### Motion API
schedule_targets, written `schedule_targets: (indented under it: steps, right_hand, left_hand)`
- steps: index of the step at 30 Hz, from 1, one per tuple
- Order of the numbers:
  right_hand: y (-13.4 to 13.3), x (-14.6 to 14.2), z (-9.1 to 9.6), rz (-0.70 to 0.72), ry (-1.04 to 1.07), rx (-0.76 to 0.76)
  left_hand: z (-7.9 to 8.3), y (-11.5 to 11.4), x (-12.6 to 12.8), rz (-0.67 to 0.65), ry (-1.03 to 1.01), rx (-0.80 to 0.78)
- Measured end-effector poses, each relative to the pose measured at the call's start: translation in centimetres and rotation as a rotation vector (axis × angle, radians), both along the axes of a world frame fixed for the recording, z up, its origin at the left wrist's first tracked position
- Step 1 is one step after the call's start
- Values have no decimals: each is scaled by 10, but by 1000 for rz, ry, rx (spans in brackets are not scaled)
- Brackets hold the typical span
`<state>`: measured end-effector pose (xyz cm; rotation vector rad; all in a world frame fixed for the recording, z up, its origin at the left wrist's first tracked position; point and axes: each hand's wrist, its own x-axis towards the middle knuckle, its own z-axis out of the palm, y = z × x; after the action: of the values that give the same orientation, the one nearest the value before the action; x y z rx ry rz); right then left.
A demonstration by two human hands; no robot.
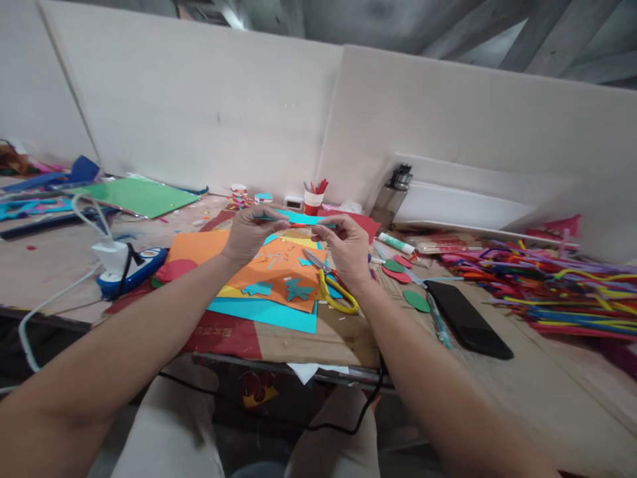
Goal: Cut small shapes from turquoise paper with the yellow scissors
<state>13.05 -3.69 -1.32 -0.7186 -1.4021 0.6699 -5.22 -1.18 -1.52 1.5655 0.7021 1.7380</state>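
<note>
Between my two hands stretches a strip of blue paper (302, 218), held up above the table. My left hand (255, 232) pinches its left end, and my right hand (343, 244) pinches the right end. Below lie orange paper sheets (199, 251) over a blue sheet (279, 317), with small paper scraps and blue cut-out shapes (299, 289) on top. Scissors with yellow handles (338, 300) rest under my right wrist, blades pointing toward the orange sheet. Red and green paper circles (417, 301) lie to the right.
A black phone (468, 320) and a pile of coloured pipe cleaners (552, 279) occupy the right side. A glue stick (396, 243), a bottle (392, 198) and a cup of red sticks (313, 200) stand or lie behind. At left are a blue power strip (132, 271) and green sheets (142, 195).
</note>
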Motion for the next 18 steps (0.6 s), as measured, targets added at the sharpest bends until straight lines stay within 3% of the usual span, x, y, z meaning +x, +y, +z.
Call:
schedule_targets:
  steps: [5, 11, 18]
  right_hand:
    - [-3, -5, -1, -14, 110, -54]
    - [3, -6, -4, -16, 198, -70]
    - [0, -10, -3, -57, 258, -70]
  left_hand:
    - [-3, 0, 3, 44, -14, 59]
    - [-10, 6, 12, -26, -116, 12]
    - [-6, -2, 20, -105, -232, -67]
